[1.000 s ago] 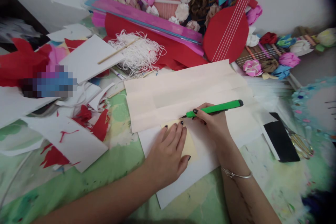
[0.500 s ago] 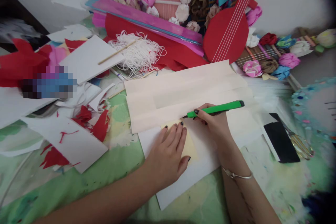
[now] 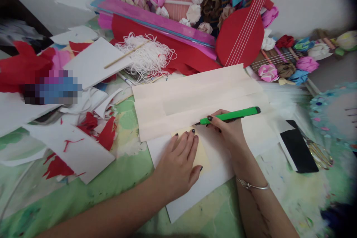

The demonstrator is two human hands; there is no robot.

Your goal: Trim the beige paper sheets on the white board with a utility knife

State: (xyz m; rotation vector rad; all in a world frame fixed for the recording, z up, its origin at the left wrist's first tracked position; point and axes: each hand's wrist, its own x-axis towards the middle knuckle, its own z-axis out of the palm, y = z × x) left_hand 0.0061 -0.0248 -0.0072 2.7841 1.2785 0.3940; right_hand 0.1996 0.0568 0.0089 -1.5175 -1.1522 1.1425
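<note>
My left hand (image 3: 180, 160) lies flat, fingers stretched out, pressing a pale yellow card (image 3: 203, 158) onto a white sheet (image 3: 178, 208). In my right hand (image 3: 227, 130) is a slim green utility knife (image 3: 237, 114) with a black end, held like a pen. Its dark tip points left, close to the top edge of the yellow card and my left fingertips. Just beyond both hands lies a wide cream sheet (image 3: 192, 93), overlapping the white sheet. My left hand hides much of the yellow card.
Left are white board offcuts (image 3: 72, 148) and red scraps (image 3: 107, 134). White string (image 3: 147, 57) lies tangled behind them. A red paper lute (image 3: 241, 39) stands at the back among paper flowers. Gold-handled scissors (image 3: 320, 154) lie right, beside a black rectangular piece (image 3: 299, 150).
The green utility knife has shifted very slightly to the right with my right hand. My left hand stays in the same place on the yellow card.
</note>
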